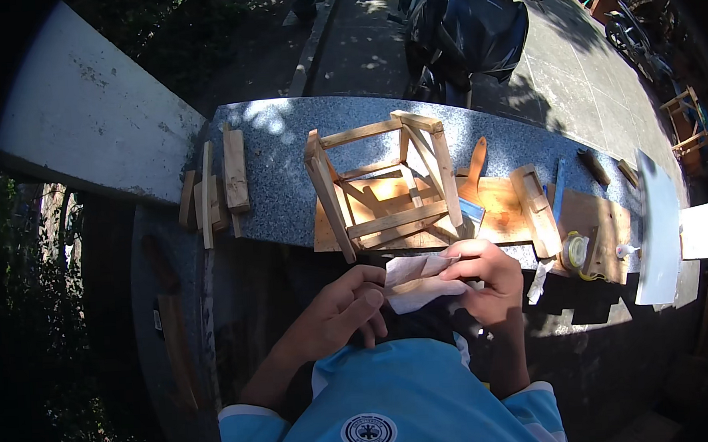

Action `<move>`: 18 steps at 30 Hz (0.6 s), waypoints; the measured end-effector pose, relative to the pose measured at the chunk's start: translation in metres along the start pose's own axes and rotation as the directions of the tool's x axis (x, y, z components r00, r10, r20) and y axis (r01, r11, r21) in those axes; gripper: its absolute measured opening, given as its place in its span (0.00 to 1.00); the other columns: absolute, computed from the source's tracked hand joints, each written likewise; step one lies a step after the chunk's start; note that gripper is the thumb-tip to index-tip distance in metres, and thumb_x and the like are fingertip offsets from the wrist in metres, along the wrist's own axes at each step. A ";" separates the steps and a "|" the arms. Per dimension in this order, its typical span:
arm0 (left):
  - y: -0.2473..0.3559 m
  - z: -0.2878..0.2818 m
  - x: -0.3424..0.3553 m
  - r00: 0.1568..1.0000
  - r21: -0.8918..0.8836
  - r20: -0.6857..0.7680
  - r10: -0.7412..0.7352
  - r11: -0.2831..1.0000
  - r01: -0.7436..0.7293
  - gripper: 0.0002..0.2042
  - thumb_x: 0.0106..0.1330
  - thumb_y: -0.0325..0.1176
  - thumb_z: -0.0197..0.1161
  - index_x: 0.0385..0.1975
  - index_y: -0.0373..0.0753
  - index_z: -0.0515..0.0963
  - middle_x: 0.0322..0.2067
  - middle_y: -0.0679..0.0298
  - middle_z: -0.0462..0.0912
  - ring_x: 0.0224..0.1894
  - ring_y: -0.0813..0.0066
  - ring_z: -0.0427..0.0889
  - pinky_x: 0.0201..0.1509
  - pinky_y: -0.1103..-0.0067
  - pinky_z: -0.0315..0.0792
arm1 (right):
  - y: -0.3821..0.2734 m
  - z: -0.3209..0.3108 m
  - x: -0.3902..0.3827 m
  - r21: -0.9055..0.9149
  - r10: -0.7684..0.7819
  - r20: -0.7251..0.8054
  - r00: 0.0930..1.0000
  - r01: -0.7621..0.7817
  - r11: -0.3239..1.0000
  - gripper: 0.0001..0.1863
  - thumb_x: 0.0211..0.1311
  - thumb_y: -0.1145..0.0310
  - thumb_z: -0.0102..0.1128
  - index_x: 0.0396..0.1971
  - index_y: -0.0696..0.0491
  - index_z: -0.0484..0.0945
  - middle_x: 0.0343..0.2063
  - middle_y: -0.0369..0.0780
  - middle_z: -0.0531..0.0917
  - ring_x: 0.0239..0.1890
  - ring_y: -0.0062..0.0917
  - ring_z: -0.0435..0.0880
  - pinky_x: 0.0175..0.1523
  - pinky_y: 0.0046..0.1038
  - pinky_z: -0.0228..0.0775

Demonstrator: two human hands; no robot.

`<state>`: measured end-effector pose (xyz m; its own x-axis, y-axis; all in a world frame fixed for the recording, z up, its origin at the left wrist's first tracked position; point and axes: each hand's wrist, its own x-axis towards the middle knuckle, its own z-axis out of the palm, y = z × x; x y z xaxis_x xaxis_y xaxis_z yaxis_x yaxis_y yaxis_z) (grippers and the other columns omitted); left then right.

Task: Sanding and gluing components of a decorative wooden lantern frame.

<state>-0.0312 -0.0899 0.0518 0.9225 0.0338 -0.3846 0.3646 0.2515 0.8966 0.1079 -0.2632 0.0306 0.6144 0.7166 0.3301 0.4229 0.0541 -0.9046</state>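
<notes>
The right hand (489, 282) is closing its thumb and fingers on a white sheet (423, 285), while the left hand (344, 309) is curling at the sheet's left end; whether it is gripping there, I cannot tell. The folded sheet is hanging between the hands, just off the bench's (276, 185) near edge. Beyond it a wooden frame (398, 219) is standing by the near edge, partly over a flat board (502, 217). A brush (475, 175) is lying just right of the frame, and farther right a notched wooden piece (536, 215) is reaching the near edge. Wooden blocks (236, 171) are lying toward the left end. Past the far edge a black motorbike (472, 31) is standing
</notes>
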 end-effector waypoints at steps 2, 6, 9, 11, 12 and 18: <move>-0.001 -0.010 -0.012 1.000 -0.053 0.002 -0.023 0.998 0.023 0.14 0.61 0.37 0.54 0.41 0.34 0.66 0.30 0.59 0.74 0.23 0.79 0.74 0.22 0.86 0.69 | -0.007 0.001 0.010 -0.154 -0.012 -0.058 0.998 0.003 0.988 0.09 0.41 0.77 0.62 0.27 0.54 0.78 0.34 0.40 0.77 0.37 0.30 0.79 0.41 0.27 0.71; -0.011 -0.021 -0.007 0.892 0.096 -0.367 0.264 0.965 -0.246 0.19 0.48 0.22 0.66 0.38 0.37 0.66 0.31 0.65 0.71 0.30 0.83 0.72 0.30 0.88 0.68 | -0.012 0.009 0.037 -0.366 -0.065 0.011 0.998 0.064 0.929 0.12 0.39 0.80 0.60 0.29 0.54 0.76 0.35 0.40 0.76 0.35 0.31 0.78 0.39 0.28 0.72; -0.017 -0.029 0.010 0.799 0.216 -0.490 0.349 0.936 -0.277 0.35 0.42 0.20 0.69 0.50 0.38 0.55 0.43 0.60 0.65 0.42 0.79 0.69 0.38 0.86 0.67 | -0.014 0.018 0.052 -0.402 -0.104 0.084 0.991 0.129 0.907 0.14 0.37 0.82 0.58 0.29 0.55 0.75 0.37 0.39 0.75 0.35 0.31 0.78 0.38 0.28 0.72; -0.021 -0.031 0.019 0.804 0.160 -0.482 0.348 0.937 -0.310 0.37 0.41 0.21 0.69 0.52 0.37 0.54 0.44 0.59 0.66 0.41 0.79 0.69 0.37 0.86 0.67 | -0.014 0.021 0.059 -0.414 -0.123 0.099 0.988 0.153 0.897 0.13 0.36 0.82 0.57 0.28 0.56 0.74 0.38 0.38 0.75 0.35 0.30 0.79 0.38 0.28 0.73; -0.022 -0.031 0.023 0.811 0.114 -0.479 0.335 0.940 -0.321 0.40 0.41 0.21 0.69 0.55 0.37 0.52 0.45 0.58 0.67 0.39 0.80 0.70 0.37 0.86 0.67 | -0.015 0.021 0.061 -0.413 -0.118 0.102 0.988 0.150 0.898 0.13 0.36 0.82 0.57 0.28 0.56 0.74 0.38 0.38 0.75 0.35 0.30 0.79 0.38 0.28 0.73; -0.030 -0.039 0.033 0.869 -0.063 -0.380 0.317 0.928 -0.366 0.43 0.39 0.20 0.69 0.57 0.37 0.49 0.43 0.57 0.73 0.31 0.82 0.73 0.34 0.87 0.67 | -0.014 0.017 0.066 -0.453 -0.074 0.200 0.977 0.159 0.877 0.13 0.36 0.82 0.56 0.28 0.56 0.75 0.38 0.38 0.76 0.36 0.30 0.79 0.39 0.28 0.73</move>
<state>-0.0168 -0.0587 0.0032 0.8688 0.4769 -0.1332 -0.0076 0.2818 0.9594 0.1310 -0.2052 0.0601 0.4359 0.8352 0.3353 0.7703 -0.1536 -0.6189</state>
